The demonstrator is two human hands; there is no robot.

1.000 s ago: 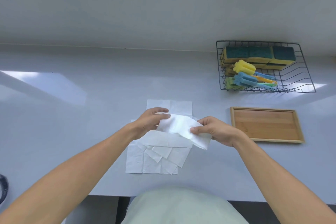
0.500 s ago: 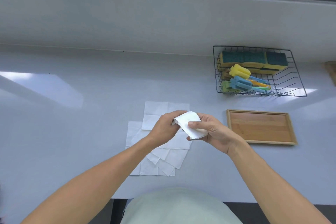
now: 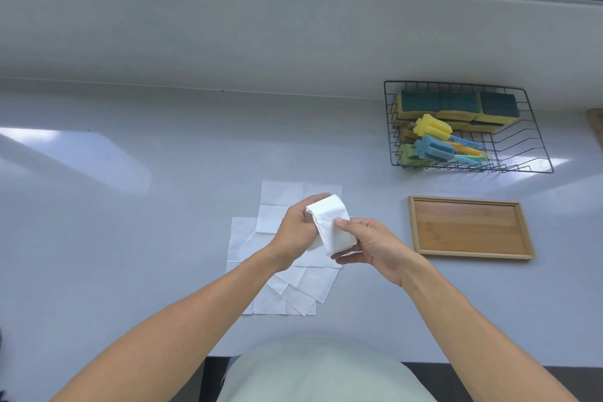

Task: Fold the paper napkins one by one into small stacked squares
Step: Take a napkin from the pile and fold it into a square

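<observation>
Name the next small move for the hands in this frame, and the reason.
Probably pinch the crease flat, then set the folded napkin down. Both the left hand and right hand hold it above the loose napkins, and it looks puffy rather than flat. The wooden tray beside it holds no squares.

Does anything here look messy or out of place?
Only the loose napkins on the counter: they overlap at skewed angles, not squared up. Both hands hold one folded napkin above them.
</observation>
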